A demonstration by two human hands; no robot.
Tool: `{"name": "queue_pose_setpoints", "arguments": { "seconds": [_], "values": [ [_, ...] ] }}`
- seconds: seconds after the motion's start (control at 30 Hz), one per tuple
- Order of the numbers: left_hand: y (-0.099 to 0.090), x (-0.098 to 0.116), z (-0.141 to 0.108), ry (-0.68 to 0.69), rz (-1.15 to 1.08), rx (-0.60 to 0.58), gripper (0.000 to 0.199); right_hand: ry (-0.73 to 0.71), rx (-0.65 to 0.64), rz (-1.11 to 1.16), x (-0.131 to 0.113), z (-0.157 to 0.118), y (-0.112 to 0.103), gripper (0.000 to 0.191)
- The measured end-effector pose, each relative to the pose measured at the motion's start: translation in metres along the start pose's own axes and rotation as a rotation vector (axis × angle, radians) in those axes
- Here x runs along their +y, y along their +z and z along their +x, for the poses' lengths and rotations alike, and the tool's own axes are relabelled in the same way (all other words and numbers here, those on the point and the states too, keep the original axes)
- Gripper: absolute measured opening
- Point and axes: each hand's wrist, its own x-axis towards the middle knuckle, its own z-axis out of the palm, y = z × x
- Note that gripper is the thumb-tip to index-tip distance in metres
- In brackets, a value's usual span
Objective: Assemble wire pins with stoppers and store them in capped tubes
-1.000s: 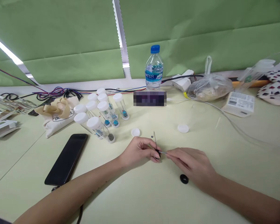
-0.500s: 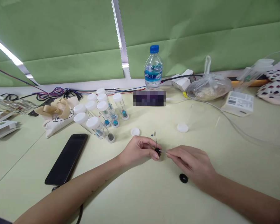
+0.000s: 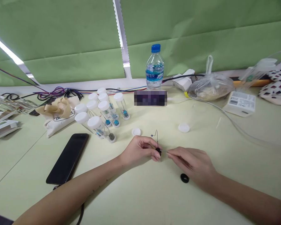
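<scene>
Between the thumb and fingers of my left hand (image 3: 140,149) is a small black round piece (image 3: 158,151). A thin bent metal wire (image 3: 157,137) rises from it, with a tiny blue bead (image 3: 152,135) at its end. My right hand (image 3: 193,164) pinches a thin grey metal rod (image 3: 164,151) whose tip meets the right side of the black piece. The rod's other end is hidden in my fingers. A black disc (image 3: 184,178) lies on the table just below my right hand. Two white round caps (image 3: 136,132) lie beyond my hands.
Several clear tubes with white lids (image 3: 95,122) stand to the left, blue pieces inside. A black phone (image 3: 67,158) lies near my left forearm. Behind are a water bottle (image 3: 154,70), a small display (image 3: 150,98), a plastic bag (image 3: 210,86) and a white box (image 3: 240,103).
Both hands keep nearly the same pose, with the rod still at the black piece. The whole view has shifted very slightly.
</scene>
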Motion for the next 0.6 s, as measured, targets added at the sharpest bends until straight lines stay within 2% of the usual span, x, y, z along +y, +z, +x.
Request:
{"name": "queue_pose_setpoints", "arguments": {
  "seconds": [0.4, 0.6],
  "values": [
    [-0.0054, -0.0041, 0.0014, 0.130, 0.120, -0.009, 0.017, 0.003, 0.016, 0.069, -0.0018, 0.0054, -0.0031, 0.019],
    [-0.0033, -0.0029, 0.0009, 0.143, 0.152, 0.009, 0.019, 0.060, 0.027, 0.131, -0.0015, 0.0066, -0.0032, 0.016]
  ]
}}
